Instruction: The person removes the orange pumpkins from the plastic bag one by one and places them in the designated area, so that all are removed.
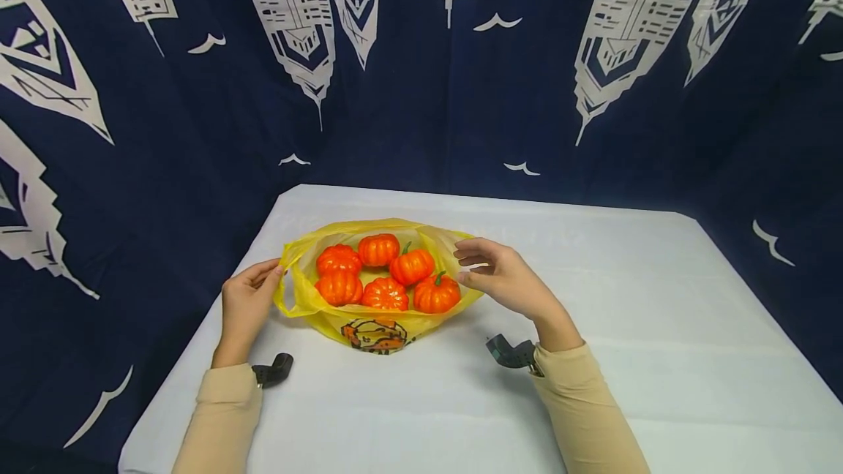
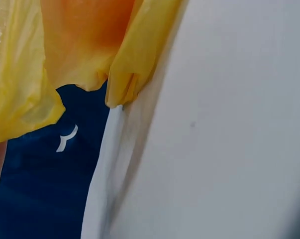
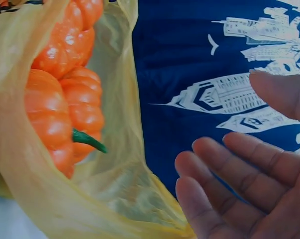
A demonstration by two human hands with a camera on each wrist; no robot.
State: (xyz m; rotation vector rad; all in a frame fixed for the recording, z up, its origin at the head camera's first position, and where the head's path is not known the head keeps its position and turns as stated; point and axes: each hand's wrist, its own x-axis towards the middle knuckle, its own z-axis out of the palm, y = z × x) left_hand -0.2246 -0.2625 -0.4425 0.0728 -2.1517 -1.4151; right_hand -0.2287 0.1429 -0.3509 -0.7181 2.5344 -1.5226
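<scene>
A yellow plastic bag lies spread on the table with its mouth facing up and a dark printed picture on its front. Inside it sit several small orange pumpkins, some with green stems. My left hand pinches the bag's left handle between thumb and fingers. In the left wrist view the yellow plastic hides nearly all of that hand. At the bag's right edge is my right hand, its fingers loosely bent and nothing in it. The right wrist view shows its fingers apart from the plastic.
A white cloth covers the table. Behind it hangs a dark blue curtain printed with white buildings and birds. Black wrist cameras stick out from both sleeves above the table.
</scene>
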